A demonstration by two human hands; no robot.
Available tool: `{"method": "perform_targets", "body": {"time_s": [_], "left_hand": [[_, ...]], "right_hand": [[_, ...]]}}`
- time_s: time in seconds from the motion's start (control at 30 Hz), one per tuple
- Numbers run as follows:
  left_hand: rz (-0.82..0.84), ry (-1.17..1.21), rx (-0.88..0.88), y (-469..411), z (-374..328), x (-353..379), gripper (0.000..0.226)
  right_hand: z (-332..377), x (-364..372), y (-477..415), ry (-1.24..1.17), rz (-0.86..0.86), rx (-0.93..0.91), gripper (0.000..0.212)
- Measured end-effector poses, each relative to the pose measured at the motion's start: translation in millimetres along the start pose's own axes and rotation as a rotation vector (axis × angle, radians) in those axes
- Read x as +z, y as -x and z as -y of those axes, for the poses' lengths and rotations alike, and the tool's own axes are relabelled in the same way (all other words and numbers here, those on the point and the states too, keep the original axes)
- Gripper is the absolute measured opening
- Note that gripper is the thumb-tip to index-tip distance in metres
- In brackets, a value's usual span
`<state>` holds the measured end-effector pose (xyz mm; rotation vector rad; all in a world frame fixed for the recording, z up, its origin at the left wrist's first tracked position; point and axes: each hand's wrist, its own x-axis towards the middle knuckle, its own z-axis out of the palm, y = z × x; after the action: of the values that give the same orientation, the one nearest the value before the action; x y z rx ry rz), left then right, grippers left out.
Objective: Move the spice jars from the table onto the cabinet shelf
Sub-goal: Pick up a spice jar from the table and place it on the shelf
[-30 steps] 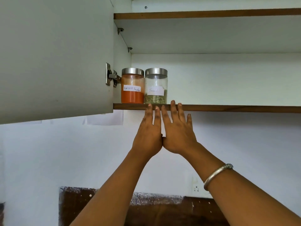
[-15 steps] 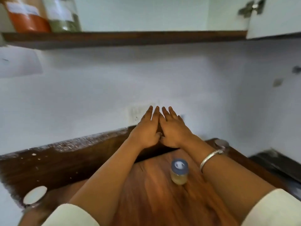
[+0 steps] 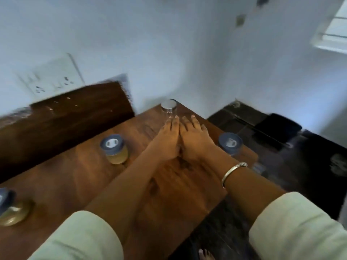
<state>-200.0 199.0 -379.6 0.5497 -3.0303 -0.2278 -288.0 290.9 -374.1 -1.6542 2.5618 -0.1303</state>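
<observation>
Both hands reach forward side by side over the brown wooden counter (image 3: 75, 177), palms down. The left hand (image 3: 168, 140) and right hand (image 3: 195, 141) touch along their inner edges; the fingers (image 3: 173, 121) of each lie straight and pressed together, holding nothing. Their tips point at a clear glass jar with a flat silver metal lid (image 3: 169, 107) that stands upright at the counter's far corner, close to the white wall (image 3: 169, 44). The left fingertips reach the jar's lower body, though blur hides whether they touch it.

Three more jars stand on the counter. A small glass jar with a blue-grey lid and yellowish powder (image 3: 114, 150) sits left of the left forearm, well apart from the silver-lidded one. A second blue-grey-lidded jar (image 3: 230, 143) stands just right of the right hand, near the counter's right edge. A third jar with tan powder (image 3: 11, 209) shows blurred at the left border.

A thin silver bangle (image 3: 232, 172) circles the right wrist, and pale green sleeves (image 3: 300, 228) cover both upper forearms. A dark wooden back panel (image 3: 71, 113) rises behind the counter, with a white switch plate (image 3: 50, 76) on the wall above it. Dark floor (image 3: 300, 166) lies to the right.
</observation>
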Motion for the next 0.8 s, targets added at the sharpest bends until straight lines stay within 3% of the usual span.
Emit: {"method": "perform_targets", "body": {"time_s": [0.13, 0.3, 0.47, 0.67, 0.8], "left_hand": [[0.066, 0.172, -0.012, -40, -50, 32, 0.08], [0.237, 0.208, -0.034, -69, -82, 70, 0.087], [0.389, 0.232, -0.034, -85, -99, 92, 0.09], [0.412, 0.321, -0.072, -95, -109, 107, 0.094], [0.437, 0.331, -0.085, -90, -101, 110, 0.095]], "right_hand": [[-71, 19, 5, 0.028, 0.013, 0.069, 0.09], [-128, 43, 11, 0.003, 0.101, 0.188, 0.1], [-155, 60, 10, -0.056, 0.14, 0.292, 0.092], [-175, 70, 12, -0.097, 0.152, 0.276, 0.074], [-178, 72, 7, -0.109, 0.154, 0.292, 0.078]]}}
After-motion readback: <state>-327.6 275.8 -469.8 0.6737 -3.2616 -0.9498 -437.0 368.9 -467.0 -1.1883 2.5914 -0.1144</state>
